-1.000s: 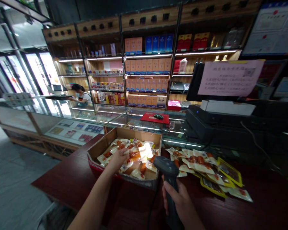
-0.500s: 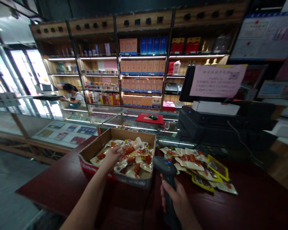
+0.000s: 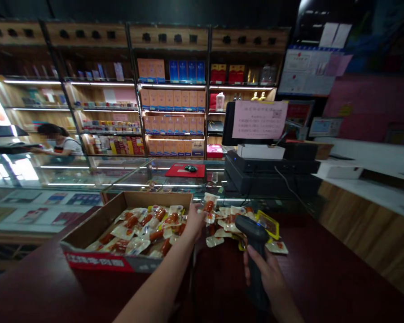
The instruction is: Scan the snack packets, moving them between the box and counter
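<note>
My left hand [image 3: 192, 223] is closed on a small sausage packet [image 3: 208, 207], held up just past the right rim of an open cardboard box [image 3: 97, 224] filled with several such packets. My right hand [image 3: 267, 278] grips the handle of a black barcode scanner [image 3: 254, 235], whose head sits close to the right of the held packet. Behind the scanner a loose pile of packets [image 3: 232, 220], some with yellow edges, lies on the dark red wooden counter [image 3: 323, 273].
A black register with monitor and a pink paper notice [image 3: 259, 119] stands behind the pile. Glass display cases [image 3: 70, 179] run to the left, with a red mouse pad and mouse [image 3: 185, 169] on top. A person [image 3: 55, 141] sits at the far left. Shelves of boxed goods line the back wall.
My left hand has lifted a packet out of the box and carried it right, toward the scanner. The view has swung to the right.
</note>
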{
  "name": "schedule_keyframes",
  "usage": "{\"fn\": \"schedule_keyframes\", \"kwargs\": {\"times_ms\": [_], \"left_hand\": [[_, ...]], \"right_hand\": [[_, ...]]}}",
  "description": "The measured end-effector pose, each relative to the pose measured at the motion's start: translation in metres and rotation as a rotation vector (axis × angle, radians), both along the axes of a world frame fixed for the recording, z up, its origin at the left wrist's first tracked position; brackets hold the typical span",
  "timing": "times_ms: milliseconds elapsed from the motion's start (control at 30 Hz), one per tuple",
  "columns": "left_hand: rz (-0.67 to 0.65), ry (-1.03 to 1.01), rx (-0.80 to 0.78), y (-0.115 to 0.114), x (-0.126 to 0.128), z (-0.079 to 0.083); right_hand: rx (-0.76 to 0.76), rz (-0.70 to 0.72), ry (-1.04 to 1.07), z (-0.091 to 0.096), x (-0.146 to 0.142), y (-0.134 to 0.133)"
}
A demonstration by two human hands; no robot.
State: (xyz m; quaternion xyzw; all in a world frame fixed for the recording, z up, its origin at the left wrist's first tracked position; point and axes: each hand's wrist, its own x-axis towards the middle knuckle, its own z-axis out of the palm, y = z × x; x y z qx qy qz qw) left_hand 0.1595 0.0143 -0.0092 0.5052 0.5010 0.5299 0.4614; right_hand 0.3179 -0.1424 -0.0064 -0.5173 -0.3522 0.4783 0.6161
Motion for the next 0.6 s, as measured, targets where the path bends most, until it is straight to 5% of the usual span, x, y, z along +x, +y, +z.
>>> {"fn": "schedule_keyframes", "kwargs": {"times_ms": [100, 233, 400, 600], "left_hand": [[0.076, 0.144, 0.004, 0.009, 0.031, -0.01], [0.008, 0.429, 0.033, 0.005, 0.044, -0.018], [0.001, 0.587, 0.105, -0.01, 0.038, -0.015], [-0.038, 0.7, 0.137, -0.028, 0.007, 0.008]], "right_hand": [[0.011, -0.013, 0.004, 0.002, 0.013, -0.006], [0.02, -0.017, 0.02, 0.002, 0.02, -0.012], [-0.012, 0.002, 0.021, 0.001, 0.016, -0.014], [-0.016, 0.062, 0.027, -0.01, -0.004, -0.008]]}}
